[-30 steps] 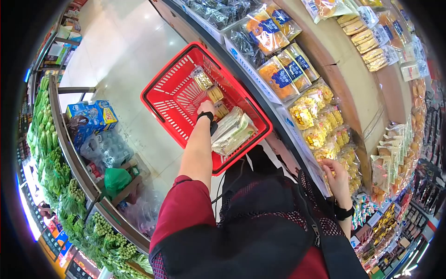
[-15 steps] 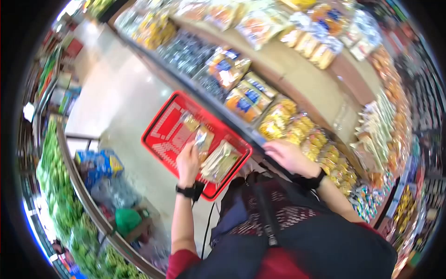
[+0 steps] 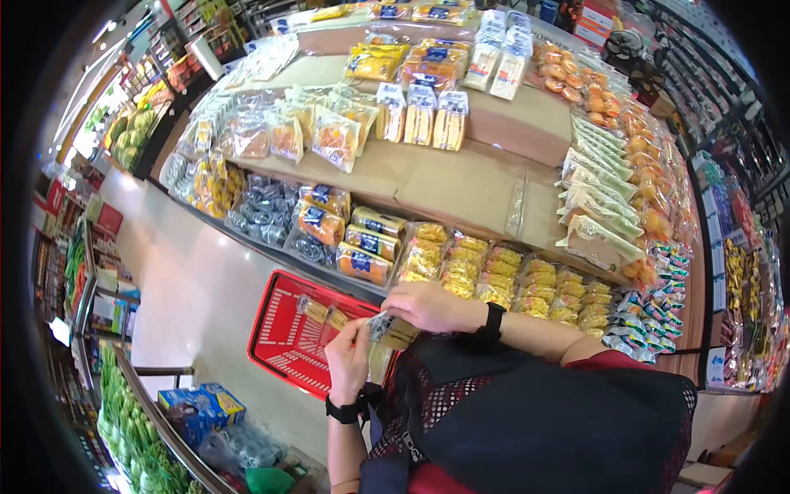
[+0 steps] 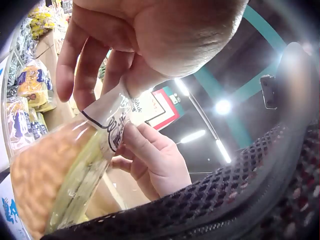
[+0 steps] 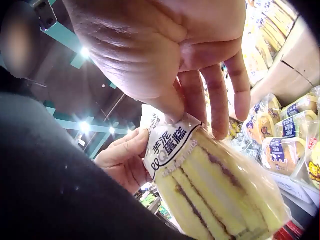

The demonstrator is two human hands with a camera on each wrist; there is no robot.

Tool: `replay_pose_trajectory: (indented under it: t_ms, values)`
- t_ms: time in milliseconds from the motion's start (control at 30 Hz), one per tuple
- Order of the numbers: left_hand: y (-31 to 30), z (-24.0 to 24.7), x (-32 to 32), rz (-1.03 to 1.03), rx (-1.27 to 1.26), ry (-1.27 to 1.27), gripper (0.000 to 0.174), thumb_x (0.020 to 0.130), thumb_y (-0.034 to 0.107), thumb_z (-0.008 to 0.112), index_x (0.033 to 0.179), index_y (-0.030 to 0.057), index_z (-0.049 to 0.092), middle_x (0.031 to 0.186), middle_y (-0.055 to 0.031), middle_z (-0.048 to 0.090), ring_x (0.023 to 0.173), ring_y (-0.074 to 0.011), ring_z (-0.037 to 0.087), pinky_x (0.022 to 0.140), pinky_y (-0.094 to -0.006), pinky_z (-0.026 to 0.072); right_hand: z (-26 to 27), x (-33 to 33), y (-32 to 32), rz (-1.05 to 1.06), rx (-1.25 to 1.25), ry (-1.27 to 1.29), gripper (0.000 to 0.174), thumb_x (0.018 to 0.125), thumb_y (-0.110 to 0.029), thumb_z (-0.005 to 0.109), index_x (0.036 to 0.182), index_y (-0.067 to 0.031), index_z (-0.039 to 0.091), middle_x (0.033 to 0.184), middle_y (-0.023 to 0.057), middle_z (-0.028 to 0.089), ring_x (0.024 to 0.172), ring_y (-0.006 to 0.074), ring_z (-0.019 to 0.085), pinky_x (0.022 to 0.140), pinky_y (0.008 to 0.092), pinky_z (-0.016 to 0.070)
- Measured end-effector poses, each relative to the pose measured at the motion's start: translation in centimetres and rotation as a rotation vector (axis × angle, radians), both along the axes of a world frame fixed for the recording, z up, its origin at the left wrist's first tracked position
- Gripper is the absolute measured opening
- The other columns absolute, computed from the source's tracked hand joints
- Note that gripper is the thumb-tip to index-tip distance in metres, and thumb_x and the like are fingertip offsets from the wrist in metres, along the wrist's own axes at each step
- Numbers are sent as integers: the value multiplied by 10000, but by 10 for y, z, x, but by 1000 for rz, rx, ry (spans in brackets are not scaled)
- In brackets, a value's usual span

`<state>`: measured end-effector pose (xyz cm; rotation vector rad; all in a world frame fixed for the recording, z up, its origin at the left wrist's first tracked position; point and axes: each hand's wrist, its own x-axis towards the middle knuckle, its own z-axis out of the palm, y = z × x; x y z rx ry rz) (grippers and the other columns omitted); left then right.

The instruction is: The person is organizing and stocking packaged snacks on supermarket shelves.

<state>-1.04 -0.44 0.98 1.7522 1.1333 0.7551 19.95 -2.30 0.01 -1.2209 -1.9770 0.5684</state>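
A clear packet of layered cake slices [image 5: 215,185] with a white printed label hangs between both hands. Its label end is pinched by my left hand [image 3: 347,358] and, from the other side, my right hand [image 3: 432,306]. In the right wrist view the yellow slices show dark filling lines, while the left wrist view shows the packet's browned face [image 4: 55,175]. Beneath the hands sits the red shopping basket [image 3: 280,329], with small packaged snacks [image 3: 314,311] inside along its far side. The arms and packet hide part of the basket.
A tiered bakery display runs along the basket's far side, with packaged rolls [image 3: 362,259], yellow snack packs [image 3: 504,272] and bagged sandwiches [image 3: 436,119]. To the left, leafy greens [image 3: 136,420] fill a stand near a blue box [image 3: 202,412]. Tiled floor [image 3: 197,272] lies between.
My left hand has lifted the cake packet out of the basket. My right hand has come from the shelf edge to the packet's label. The head view has swung up toward the display.
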Motion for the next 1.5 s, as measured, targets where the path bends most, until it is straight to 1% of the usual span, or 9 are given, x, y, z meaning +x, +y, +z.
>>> replay_pose_trajectory:
  t_ms: [167, 267, 367, 500, 933, 1067, 1167, 1367, 1500]
  values:
    - [-1, -6, -1, 113, -57, -203, 182, 940, 76, 513, 1081, 0, 601, 957, -58, 655, 808, -106, 620, 699, -242, 492, 6, 31, -2, -110, 7, -26, 128, 852, -152, 581, 906, -59, 649, 857, 118, 615, 798, 304, 613, 692, 380, 495]
    - [0, -31, -24, 216, -130, -218, 189, 968, 115, 476, 1086, 9, 580, 1034, -60, 641, 832, -99, 596, 736, -239, 487, 32, 90, 10, -425, 41, 174, 142, 872, -144, 568, 906, -30, 646, 872, 156, 639, 807, 315, 616, 723, 376, 494]
    - [-2, -53, -39, 270, -126, -221, 178, 968, 113, 474, 1061, 7, 584, 1021, -62, 645, 820, -104, 596, 721, -244, 496, 60, 136, 16, -682, -96, 315, 197, 910, -172, 564, 959, 6, 634, 848, 156, 664, 724, 227, 626, 680, 327, 489]
    - [-18, -65, -51, 365, -190, -249, 177, 966, 114, 480, 1052, 3, 588, 993, -64, 649, 803, -102, 595, 704, -238, 494, 54, 184, 37, -806, 106, 313, 211, 918, -197, 567, 979, -10, 645, 757, 97, 658, 629, 123, 596, 561, 261, 470]
    - [-46, -74, -64, 480, -282, -197, 176, 949, 102, 515, 1053, -17, 592, 955, -71, 656, 837, -117, 613, 768, -257, 494, 15, 200, 216, -684, 49, 503, 236, 911, -206, 561, 962, 10, 642, 734, 81, 650, 564, 136, 619, 481, 287, 512]
    - [-57, -72, -67, 535, -278, -158, 172, 946, 88, 511, 1046, -25, 594, 982, -84, 658, 835, -123, 611, 767, -257, 494, 13, 184, 253, -723, -18, 470, 254, 919, -233, 551, 933, 3, 645, 810, 94, 658, 659, 150, 629, 541, 296, 533]
    - [-65, -76, -69, 572, -270, -176, 165, 944, 92, 503, 1032, -6, 602, 966, -50, 649, 781, -98, 581, 714, -235, 478, 10, 174, 268, -848, 178, 165, 237, 896, -197, 531, 935, 7, 645, 835, 194, 654, 850, 393, 608, 790, 435, 458]
    - [-74, -87, -74, 612, -333, -219, 165, 946, 94, 512, 1044, -7, 599, 957, -48, 645, 799, -99, 590, 733, -235, 483, -23, 177, 284, -808, 166, 240, 262, 855, -185, 588, 997, 33, 606, 1008, 200, 618, 996, 356, 560, 840, 428, 427]
    - [-72, -93, -76, 598, -374, -192, 165, 941, 84, 521, 1049, -14, 598, 952, -52, 639, 817, -99, 594, 754, -240, 491, -27, 160, 265, -813, 136, 70, 580, 779, -256, 697, 1204, 50, 448, 1129, 210, 547, 1145, 344, 468, 969, 414, 371]
